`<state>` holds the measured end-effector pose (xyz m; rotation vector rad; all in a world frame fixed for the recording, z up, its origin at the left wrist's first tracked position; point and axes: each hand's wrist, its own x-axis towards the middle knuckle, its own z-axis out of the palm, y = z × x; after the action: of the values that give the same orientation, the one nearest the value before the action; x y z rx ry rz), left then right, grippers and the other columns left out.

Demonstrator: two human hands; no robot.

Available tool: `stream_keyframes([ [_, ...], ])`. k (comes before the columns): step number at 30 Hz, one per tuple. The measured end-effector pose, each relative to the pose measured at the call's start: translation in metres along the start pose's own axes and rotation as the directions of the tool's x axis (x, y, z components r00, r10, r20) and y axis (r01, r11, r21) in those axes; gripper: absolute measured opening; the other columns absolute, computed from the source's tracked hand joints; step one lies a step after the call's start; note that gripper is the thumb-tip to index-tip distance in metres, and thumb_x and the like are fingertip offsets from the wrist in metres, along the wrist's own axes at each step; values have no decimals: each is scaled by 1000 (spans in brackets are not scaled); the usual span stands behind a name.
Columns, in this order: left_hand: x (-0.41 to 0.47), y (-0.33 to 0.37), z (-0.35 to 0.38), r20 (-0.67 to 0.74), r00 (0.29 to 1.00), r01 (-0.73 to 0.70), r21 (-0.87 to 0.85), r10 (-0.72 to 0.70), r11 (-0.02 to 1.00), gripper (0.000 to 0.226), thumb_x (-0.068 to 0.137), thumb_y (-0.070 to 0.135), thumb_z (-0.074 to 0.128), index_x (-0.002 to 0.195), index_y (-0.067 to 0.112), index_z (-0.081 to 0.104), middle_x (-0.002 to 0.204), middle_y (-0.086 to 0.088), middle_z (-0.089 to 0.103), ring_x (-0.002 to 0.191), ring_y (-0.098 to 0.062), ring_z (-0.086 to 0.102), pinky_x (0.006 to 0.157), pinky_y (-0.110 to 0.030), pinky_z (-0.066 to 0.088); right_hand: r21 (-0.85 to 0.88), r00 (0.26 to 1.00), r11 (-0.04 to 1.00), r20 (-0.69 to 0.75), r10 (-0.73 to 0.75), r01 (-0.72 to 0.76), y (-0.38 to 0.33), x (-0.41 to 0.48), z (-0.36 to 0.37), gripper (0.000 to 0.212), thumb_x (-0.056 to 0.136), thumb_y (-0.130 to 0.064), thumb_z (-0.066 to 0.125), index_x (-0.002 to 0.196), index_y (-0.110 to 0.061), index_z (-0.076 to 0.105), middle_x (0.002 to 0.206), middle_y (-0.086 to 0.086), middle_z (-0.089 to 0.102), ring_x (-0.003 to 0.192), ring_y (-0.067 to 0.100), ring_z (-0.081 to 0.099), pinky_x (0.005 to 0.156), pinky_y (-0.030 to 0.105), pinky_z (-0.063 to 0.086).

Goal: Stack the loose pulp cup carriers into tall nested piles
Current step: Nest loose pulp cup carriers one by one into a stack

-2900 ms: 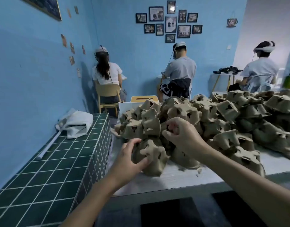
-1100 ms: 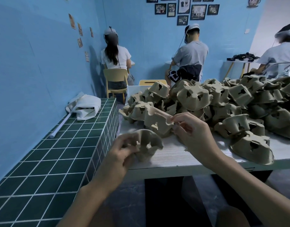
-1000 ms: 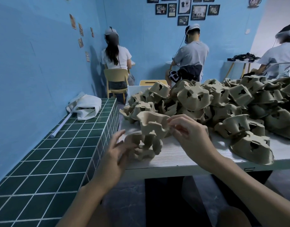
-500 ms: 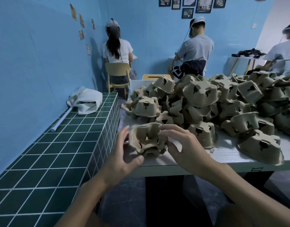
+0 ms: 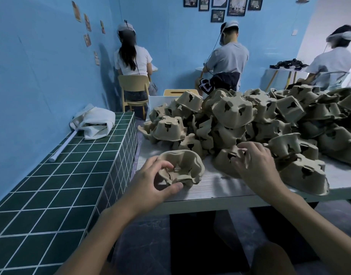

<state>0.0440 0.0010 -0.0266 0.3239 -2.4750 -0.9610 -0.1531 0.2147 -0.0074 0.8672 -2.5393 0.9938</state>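
Note:
A big heap of loose brown pulp cup carriers (image 5: 250, 120) covers the white table (image 5: 220, 189). Near the table's front left corner sits a small nested pile of carriers (image 5: 182, 169), cups facing up. My left hand (image 5: 152, 185) grips that pile's near left rim between thumb and fingers. To the right, my right hand (image 5: 254, 165) lies fingers-down on an upside-down carrier (image 5: 226, 161) at the heap's front edge, with the fingers curled over its top. Whether that carrier is lifted off the table I cannot tell.
A green-tiled counter (image 5: 61, 185) runs along the left, bearing a folded white cloth (image 5: 95, 122) and a white rod (image 5: 65, 143). Three people sit with their backs to me by the blue wall. A large upside-down carrier (image 5: 305, 175) lies by the table's front right edge.
My left hand has set the nested pile on the table and keeps hold of its rim. My right hand left the pile and moved right onto an upside-down carrier in the heap.

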Motion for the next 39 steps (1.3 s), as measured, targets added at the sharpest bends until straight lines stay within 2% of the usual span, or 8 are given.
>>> stream_keyframes([
  [3,-1,-3,2,-8,1000,-10,5,10,1000,57,66,76,63,111,41,58,125,29,45,114,8,50,93,-16,40,-16,995,999,97,29,-28,1,4,-1,43,88,-30,69,127,-18,57,131,3,56,126,27,43,102,43,35],
  [6,-2,-3,2,-11,1000,-8,3,8,1000,59,66,77,62,113,42,58,125,31,44,114,7,50,93,-18,42,-22,1000,1000,-26,-4,3,-1,8,-1,36,88,-31,68,121,-17,61,124,3,58,118,27,46,99,44,37],
  [9,2,0,1,2,1000,19,-6,-19,1000,60,64,79,60,113,46,55,124,35,43,113,12,47,88,-8,36,183,982,983,-188,16,19,-12,21,-12,32,89,-26,69,115,-12,59,109,3,55,106,25,50,94,41,43],
  [14,6,2,1,-2,999,40,-8,-40,999,64,62,79,59,117,46,54,122,37,43,111,18,44,84,-3,32,472,964,873,-156,214,-118,-20,54,-17,37,91,-30,66,123,-20,50,112,6,61,103,21,60,91,41,52],
  [18,5,0,2,-2,999,35,14,-35,999,66,64,81,58,118,45,54,123,34,44,109,17,46,84,-5,33,599,925,775,-141,353,-204,-23,71,-16,35,93,-24,65,123,-13,50,103,5,62,86,8,59,68,21,47],
  [25,4,0,1,-4,999,36,19,-36,999,62,68,81,65,118,46,54,124,33,44,108,19,46,83,-3,33,763,846,590,-110,522,-265,-18,89,-14,37,85,-19,74,116,-13,55,101,7,68,93,19,67,88,37,57],
  [32,4,-6,3,-26,999,41,23,-40,999,67,65,82,58,121,45,54,127,31,44,115,7,47,92,-21,39,797,920,588,-117,374,-137,-28,81,-21,11,87,-10,64,95,-11,71,71,-1,62,64,13,53,64,32,47],
  [39,0,-1,3,-49,998,37,-74,-41,997,56,65,71,69,112,44,57,117,28,50,104,10,54,82,0,38,695,975,693,-216,-54,193,-62,41,-41,23,93,4,58,87,-17,63,69,1,64,57,14,58,55,25,51],
])
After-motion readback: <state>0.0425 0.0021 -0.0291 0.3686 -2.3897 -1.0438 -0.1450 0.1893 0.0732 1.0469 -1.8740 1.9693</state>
